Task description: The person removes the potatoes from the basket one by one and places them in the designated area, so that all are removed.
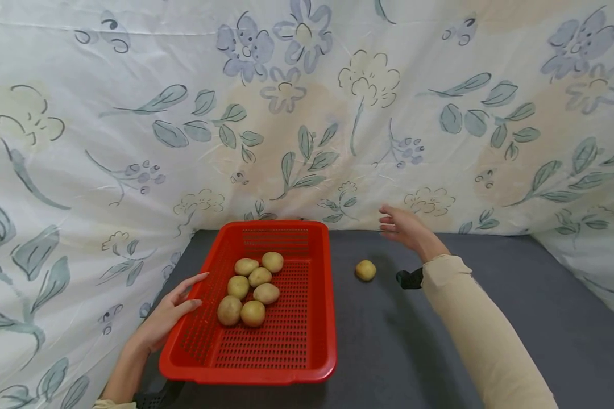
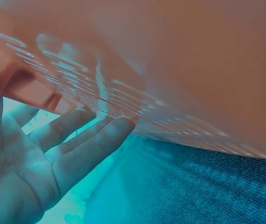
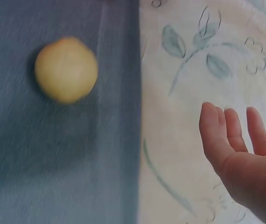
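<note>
A red plastic basket (image 1: 295, 376) with slotted walls and floor stands on the dark table. Several pale potatoes (image 1: 253, 313) lie grouped in its left and back part. My left hand (image 1: 165, 318) is at the left rim, thumb and a finger over the edge; other fingers lie along the slotted outer wall (image 2: 179, 116) in the left wrist view. To the right of the basket, a single small potato (image 1: 365, 270) rests on the table. My right hand (image 1: 408, 228) is raised beyond and right of that potato, palm toward the left, fingers loosely bent around nothing.
The dark grey table (image 1: 511, 284) runs on to the right of the basket. A floral cloth (image 1: 307, 142) hangs behind the table's back edge and along both sides. Black bands (image 1: 409, 279) sit on the wrists.
</note>
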`<state>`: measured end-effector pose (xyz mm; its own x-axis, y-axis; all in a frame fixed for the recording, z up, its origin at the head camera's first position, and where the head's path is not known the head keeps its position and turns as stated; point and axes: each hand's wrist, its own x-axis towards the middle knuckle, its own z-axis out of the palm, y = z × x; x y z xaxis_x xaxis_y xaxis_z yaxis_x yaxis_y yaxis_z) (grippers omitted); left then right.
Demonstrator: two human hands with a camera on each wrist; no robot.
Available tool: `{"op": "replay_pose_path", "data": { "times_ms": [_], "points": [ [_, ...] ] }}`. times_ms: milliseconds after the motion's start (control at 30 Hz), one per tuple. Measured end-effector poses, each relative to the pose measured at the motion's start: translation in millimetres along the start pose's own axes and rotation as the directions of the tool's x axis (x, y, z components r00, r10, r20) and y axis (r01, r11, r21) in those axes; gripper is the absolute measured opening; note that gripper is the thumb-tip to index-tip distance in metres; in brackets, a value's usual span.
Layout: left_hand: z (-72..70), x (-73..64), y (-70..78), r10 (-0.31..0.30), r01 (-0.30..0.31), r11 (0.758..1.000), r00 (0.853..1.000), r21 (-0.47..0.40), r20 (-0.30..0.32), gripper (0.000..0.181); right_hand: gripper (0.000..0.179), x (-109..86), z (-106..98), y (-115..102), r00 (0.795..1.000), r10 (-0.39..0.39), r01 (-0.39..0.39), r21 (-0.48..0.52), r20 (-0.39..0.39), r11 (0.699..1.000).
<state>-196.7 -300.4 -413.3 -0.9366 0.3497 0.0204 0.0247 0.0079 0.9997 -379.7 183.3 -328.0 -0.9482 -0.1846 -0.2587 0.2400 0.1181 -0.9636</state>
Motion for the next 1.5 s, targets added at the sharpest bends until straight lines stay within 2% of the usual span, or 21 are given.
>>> {"op": "replay_pose_path", "data": {
  "times_ms": [133, 333, 567, 767, 933, 1200, 1367, 1500],
  "points": [
    [0.1, 0.7, -0.1, 0.000, 0.000, 1.000, 1.000, 0.003, -0.004, 0.055, 0.061, 0.3, 14, -11, 0.999, -0.039, 0.038, 0.065, 0.008, 0.997],
    [0.4, 1.0, -0.9, 0.006, -0.006, 1.000, 1.000, 0.002, -0.005, 0.055, 0.061, 4.5, 40, -21, 0.994, -0.101, 0.106, 0.135, -0.044, 0.985],
    [0.5, 1.0, -2.7, 0.006, -0.005, 1.000, 1.000, 0.017, -0.023, 0.055, 0.060, 13.4, 76, -28, 0.991, -0.119, 0.130, 0.191, -0.066, 0.973],
    [1.0, 0.4, -3.4, 0.002, -0.001, 1.000, 0.999, 0.024, -0.032, 0.055, 0.057, 16.2, 107, -31, 0.991, -0.132, 0.137, 0.228, -0.034, 0.964],
    [1.6, 0.9, -2.7, -0.007, 0.008, 1.000, 0.999, 0.023, -0.041, 0.055, 0.055, 20.1, 131, -29, 0.991, -0.130, 0.130, 0.268, -0.020, 0.955],
    [1.3, 0.2, -1.2, -0.005, 0.006, 1.000, 0.999, 0.020, -0.048, 0.055, 0.052, 23.9, 170, -21, 0.985, -0.156, 0.170, 0.348, -0.066, 0.922],
    [2.5, 0.2, 0.3, -0.016, 0.018, 0.999, 0.998, 0.034, -0.068, 0.056, 0.049, 25.6, 190, -16, 0.983, -0.150, 0.179, 0.408, -0.103, 0.895],
    [3.8, 0.8, 0.6, -0.021, 0.024, 0.999, 0.997, 0.033, -0.072, 0.056, 0.046, 29.2, 205, -7, 0.983, -0.127, 0.174, 0.429, -0.136, 0.886]
  ]
}}
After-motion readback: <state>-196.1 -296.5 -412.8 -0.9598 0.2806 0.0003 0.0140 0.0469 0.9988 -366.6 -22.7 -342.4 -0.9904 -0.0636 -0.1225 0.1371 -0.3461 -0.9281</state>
